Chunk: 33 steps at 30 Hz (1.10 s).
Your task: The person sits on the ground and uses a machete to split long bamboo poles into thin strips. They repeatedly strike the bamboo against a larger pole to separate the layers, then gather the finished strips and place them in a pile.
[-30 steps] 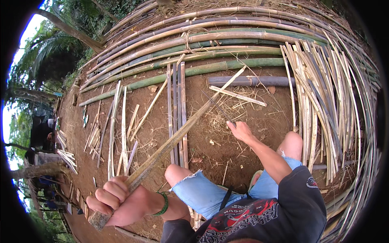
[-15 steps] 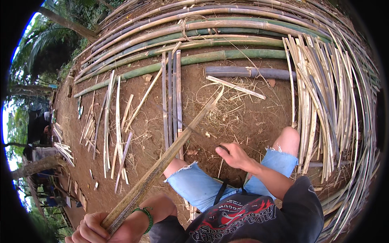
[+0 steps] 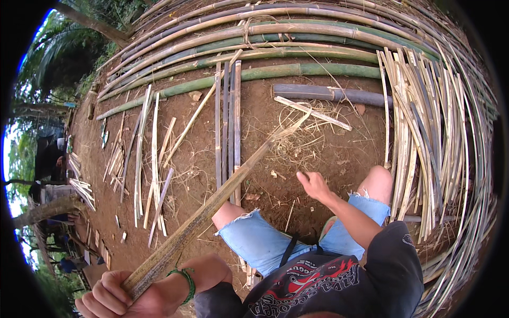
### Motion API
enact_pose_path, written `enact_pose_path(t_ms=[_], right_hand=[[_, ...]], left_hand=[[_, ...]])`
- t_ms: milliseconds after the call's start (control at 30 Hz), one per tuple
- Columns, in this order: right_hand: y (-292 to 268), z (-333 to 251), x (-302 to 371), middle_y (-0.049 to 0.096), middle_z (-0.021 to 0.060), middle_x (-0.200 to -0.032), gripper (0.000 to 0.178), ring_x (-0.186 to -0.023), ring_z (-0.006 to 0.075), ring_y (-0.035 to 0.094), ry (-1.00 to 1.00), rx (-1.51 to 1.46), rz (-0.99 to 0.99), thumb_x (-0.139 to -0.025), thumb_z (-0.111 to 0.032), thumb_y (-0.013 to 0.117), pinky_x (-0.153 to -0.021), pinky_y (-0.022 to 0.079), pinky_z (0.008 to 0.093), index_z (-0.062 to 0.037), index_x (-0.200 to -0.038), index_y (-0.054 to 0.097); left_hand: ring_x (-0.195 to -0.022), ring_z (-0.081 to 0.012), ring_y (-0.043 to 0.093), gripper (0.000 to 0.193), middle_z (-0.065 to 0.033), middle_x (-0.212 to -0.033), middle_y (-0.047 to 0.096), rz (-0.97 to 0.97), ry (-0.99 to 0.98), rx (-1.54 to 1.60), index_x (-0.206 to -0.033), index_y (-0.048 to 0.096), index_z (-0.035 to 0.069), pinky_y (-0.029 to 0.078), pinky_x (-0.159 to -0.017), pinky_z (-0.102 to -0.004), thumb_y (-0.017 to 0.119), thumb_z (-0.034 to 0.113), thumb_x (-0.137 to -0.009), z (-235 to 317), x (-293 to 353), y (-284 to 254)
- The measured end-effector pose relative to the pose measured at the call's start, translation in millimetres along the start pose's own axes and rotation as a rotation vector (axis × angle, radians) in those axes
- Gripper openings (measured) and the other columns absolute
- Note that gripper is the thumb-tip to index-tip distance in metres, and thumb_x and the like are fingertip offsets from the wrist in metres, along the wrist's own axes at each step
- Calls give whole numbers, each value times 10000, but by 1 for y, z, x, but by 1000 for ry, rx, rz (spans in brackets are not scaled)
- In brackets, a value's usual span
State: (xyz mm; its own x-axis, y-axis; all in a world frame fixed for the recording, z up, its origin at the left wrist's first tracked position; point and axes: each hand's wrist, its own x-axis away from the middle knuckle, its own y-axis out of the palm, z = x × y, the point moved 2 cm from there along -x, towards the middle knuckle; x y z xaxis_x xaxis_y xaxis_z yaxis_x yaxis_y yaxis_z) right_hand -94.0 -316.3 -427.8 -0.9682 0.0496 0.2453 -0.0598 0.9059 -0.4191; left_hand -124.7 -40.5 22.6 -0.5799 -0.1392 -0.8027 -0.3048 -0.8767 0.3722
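Observation:
A long split bamboo strip [image 3: 204, 210] slants up and away from the lower left, its far end frayed into pale splinters. Around its near end my left hand [image 3: 114, 294] is closed, below a green cord bracelet. My right hand [image 3: 316, 187] is a closed fist over the ground in front of my right knee, to the right of the strip and apart from it. The dark, thin-bladed knife in that fist showed half a second ago; now my fingers or motion blur hide it. Curly bamboo shavings [image 3: 297, 146] lie on the soil beyond the strip's tip.
Long bamboo poles [image 3: 313, 70] lie across the far side. A heap of split strips [image 3: 413, 132] is at the right. Several dark slats [image 3: 225, 127] lie ahead, with looser strips [image 3: 142, 153] to the left. A short dark bamboo length [image 3: 328, 94] lies beyond the shavings.
My right hand has moved slightly right and away from me, and the dark blade no longer shows across the strip. The strip's tip has shifted right; my left hand keeps its hold, slightly further left.

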Motion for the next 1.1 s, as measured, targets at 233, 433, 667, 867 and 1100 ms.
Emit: enact_pose_path(t_ms=[233,433,667,867,1100], right_hand=[[-5,-46,17,497,189,-556,537,-550,359,532,-244,-77,-203,-944,-497,539,-573,427,461,10,-770,580],[3,54,-30,559,206,-574,659,-588,375,586,256,59,33,-949,-567,515,-604,447,471,44,-723,617],[9,12,-2,574,213,-582,586,-590,372,618,-231,-12,-132,-940,-535,524,-586,462,471,15,-788,654],[14,20,-40,637,270,-707,679,-739,417,667,190,104,-52,-956,-573,492,-698,493,488,77,-844,657],[7,86,-53,601,236,-673,647,-693,360,633,264,132,45,-959,-557,490,-682,473,474,58,-828,647]], left_hand=[[-544,-103,306,427,47,-646,331,-49,8,53,-762,424,136,276,-538,-264,374,476,-1017,-6,8,0],[-485,-84,317,262,40,-577,347,3,24,-38,-675,369,146,279,-482,-227,439,154,-928,5,3,-5],[-468,-85,306,312,37,-570,347,51,28,-52,-667,373,144,270,-469,-224,415,204,-970,8,6,-9],[-475,-87,318,294,26,-571,343,39,56,-99,-661,371,141,279,-468,-224,389,160,-954,9,4,-10],[-497,-94,311,317,16,-592,325,4,3,-19,-663,358,141,268,-472,-226,404,221,-966,4,0,-8]])
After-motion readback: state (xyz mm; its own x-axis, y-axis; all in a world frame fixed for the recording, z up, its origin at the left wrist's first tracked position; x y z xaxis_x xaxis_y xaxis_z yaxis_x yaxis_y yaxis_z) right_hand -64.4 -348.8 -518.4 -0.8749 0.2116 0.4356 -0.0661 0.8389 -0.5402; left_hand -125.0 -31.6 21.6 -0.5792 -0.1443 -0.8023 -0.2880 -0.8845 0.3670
